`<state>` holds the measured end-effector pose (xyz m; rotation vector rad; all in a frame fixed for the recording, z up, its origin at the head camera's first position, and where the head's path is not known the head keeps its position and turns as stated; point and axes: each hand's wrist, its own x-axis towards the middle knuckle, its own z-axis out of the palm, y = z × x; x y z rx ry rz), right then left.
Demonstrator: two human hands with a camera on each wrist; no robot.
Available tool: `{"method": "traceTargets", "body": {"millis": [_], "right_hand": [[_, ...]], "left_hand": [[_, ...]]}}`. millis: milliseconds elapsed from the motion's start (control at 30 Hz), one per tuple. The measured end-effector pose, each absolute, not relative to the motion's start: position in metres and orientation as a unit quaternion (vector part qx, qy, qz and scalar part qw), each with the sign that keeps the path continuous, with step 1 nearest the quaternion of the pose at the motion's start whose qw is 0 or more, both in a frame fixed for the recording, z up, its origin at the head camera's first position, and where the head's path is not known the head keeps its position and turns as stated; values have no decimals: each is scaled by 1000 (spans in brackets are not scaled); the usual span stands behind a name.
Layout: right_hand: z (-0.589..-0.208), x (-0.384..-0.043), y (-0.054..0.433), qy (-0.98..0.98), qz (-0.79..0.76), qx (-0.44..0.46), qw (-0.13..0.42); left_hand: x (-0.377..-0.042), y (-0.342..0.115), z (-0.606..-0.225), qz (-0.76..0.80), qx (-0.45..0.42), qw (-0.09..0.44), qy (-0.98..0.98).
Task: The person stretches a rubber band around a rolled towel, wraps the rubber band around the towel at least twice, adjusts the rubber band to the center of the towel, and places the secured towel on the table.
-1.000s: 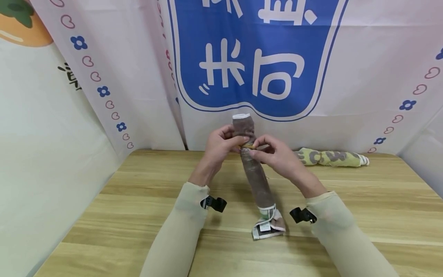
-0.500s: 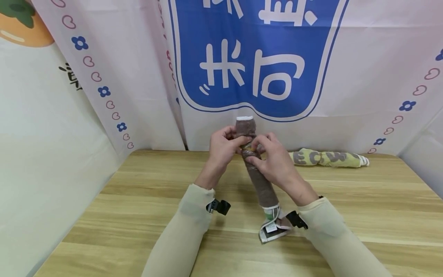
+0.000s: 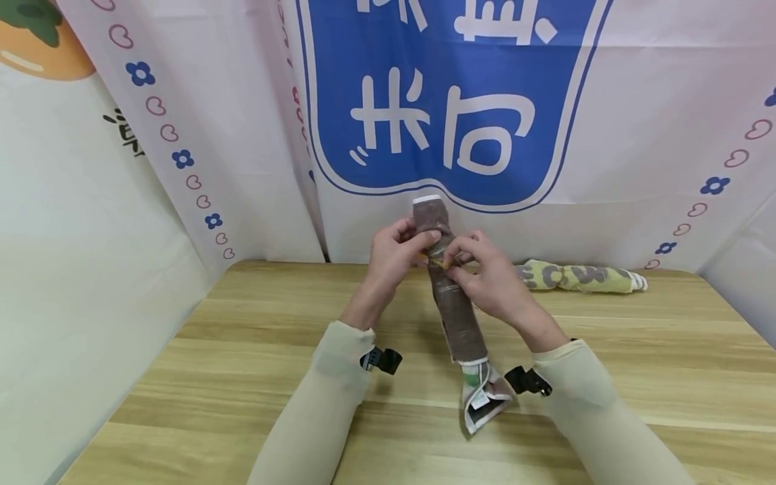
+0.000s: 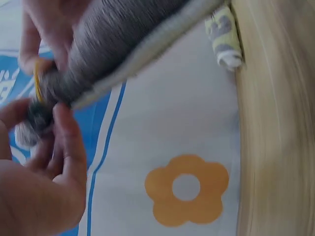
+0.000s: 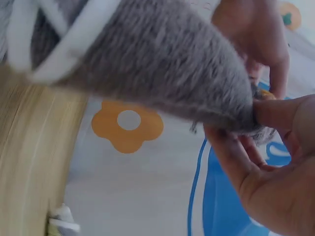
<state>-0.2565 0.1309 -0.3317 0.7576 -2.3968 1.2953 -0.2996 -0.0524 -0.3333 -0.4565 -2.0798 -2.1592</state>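
Observation:
A rolled grey-brown towel with white edging is held up at a slant above the table. Its lower end hangs loose with a white label showing. My left hand grips the roll near its upper end, thumb across the front. Around the roll just below that thumb runs a yellow rubber band, also seen in the left wrist view as a thin loop. My right hand pinches the band at the roll's right side. In the right wrist view the towel hides part of the left hand.
A second rolled towel, yellow-green with grey letters, lies at the back right of the wooden table. Directly behind the table hangs a printed cloth with a blue panel.
My right hand closed in over the roll, then drew back slightly right, and the yellow band shows stretched toward it. The towel's lower end has swung a little to the right.

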Motion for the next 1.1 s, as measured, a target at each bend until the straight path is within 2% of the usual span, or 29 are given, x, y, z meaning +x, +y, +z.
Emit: {"method": "traceTargets", "body": {"millis": [133,200,300,433,533,733,833,967,1100], "right_hand": [[-328,-258,138,-807,541,226,74],[-327,-260,141,-787,578,213,32],[-327,-261,143,-773,600,204,-16],[-329,-261,142,-792,579,194,-26],[-332,-260,137,-826,533,183,17],[-337,-254,119,-854,434,229,175],[-339,-251,113,-856,387,250,235],[-342,-248,109,-865,332,249,283],[-340,-247,108,-871,316,236,292]], "left_hand": [[-304,-62,-335,-709,-197,-6,-677],[-305,-65,-336,-707,-210,-18,-675],[-307,-68,-337,-706,-208,-14,-677],[-305,-66,-336,-706,-180,13,-685],[-303,-60,-334,-703,-159,42,-692],[-300,-49,-335,-709,-124,93,-688],[-298,-46,-335,-710,-109,114,-686],[-294,-43,-332,-692,-101,142,-700],[-291,-41,-329,-685,-96,168,-703]]}}
